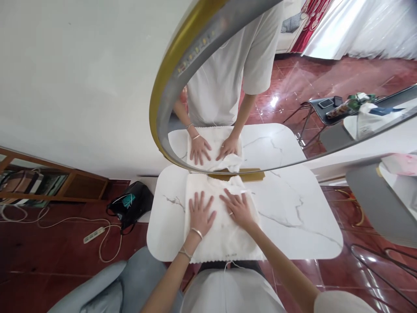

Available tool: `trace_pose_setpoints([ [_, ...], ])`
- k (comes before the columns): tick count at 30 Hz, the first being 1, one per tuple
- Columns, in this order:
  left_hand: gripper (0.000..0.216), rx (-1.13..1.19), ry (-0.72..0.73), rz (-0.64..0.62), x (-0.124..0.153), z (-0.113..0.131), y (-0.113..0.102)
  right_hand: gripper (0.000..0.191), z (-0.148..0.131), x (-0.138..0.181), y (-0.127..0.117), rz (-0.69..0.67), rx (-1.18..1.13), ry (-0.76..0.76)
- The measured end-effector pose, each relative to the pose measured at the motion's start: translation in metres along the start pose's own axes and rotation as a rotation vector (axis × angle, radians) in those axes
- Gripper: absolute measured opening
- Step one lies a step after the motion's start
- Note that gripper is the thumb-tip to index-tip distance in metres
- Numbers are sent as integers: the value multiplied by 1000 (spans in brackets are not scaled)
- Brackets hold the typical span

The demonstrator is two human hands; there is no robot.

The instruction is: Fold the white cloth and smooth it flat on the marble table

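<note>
A white cloth bag (224, 237) with a zigzag-cut edge lies flat on a white marble-look table (293, 217), its near edge hanging over the table's front. My left hand (200, 213) rests flat on its left half with fingers spread, bracelets on the wrist. My right hand (239, 208) lies flat on its right half, fingers stretched out, a ring on one finger. The far end of the cloth (233, 182) is bunched up near the mirror's base. Neither hand holds anything.
A large round gold-framed mirror (163, 87) stands at the table's back against a white wall and reflects my hands and torso. A black bag (132, 204) and a power strip (94, 234) with cords lie on the red tiled floor at left. A grey chair (107, 287) is at lower left.
</note>
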State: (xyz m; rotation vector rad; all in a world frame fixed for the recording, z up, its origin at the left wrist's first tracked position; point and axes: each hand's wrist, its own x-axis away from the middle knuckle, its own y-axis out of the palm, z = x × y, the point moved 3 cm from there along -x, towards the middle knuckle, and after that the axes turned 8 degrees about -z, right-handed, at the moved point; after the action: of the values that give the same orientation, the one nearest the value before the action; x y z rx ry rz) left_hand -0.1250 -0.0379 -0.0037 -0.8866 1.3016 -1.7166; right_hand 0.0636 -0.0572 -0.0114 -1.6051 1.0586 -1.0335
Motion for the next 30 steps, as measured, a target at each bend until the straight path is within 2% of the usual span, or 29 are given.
trace_pose_setpoints([
  [2, 60, 21, 72, -25, -4, 18, 4, 57, 13, 21, -2, 25, 14, 98],
  [4, 60, 29, 115, -30, -2, 26, 7, 53, 14, 34, -1, 45, 14, 175],
  [6, 57, 21, 109, -21, 6, 23, 6, 57, 0, 36, 2, 42, -1, 219],
  [9, 53, -4, 24, 8, 28, -1, 2, 71, -41, 23, 11, -14, -49, 204],
  [11, 51, -24, -63, 33, 49, -26, -3, 77, -76, 9, 15, -74, -107, 137],
  [13, 49, -44, -155, 61, 74, -54, -9, 76, -113, -4, 15, -130, -193, 28],
  [16, 49, -70, -270, 113, 109, -92, -17, 68, -161, -12, 6, -195, -320, -234],
  [19, 52, -56, -309, 152, 130, -117, -22, 77, -191, -8, -4, -238, -358, -499],
  [21, 54, -39, -317, 151, 135, -123, -23, 84, -197, -4, -6, -256, -350, -569],
  [24, 57, -59, -367, 156, 135, -118, -22, 84, -191, 3, -5, -277, -343, -578],
  [27, 59, -91, -385, 168, 131, -97, -18, 82, -174, 12, -2, -284, -332, -561],
  [30, 59, -90, -338, 143, 119, -68, -11, 81, -146, 28, 2, -262, -311, -516],
])
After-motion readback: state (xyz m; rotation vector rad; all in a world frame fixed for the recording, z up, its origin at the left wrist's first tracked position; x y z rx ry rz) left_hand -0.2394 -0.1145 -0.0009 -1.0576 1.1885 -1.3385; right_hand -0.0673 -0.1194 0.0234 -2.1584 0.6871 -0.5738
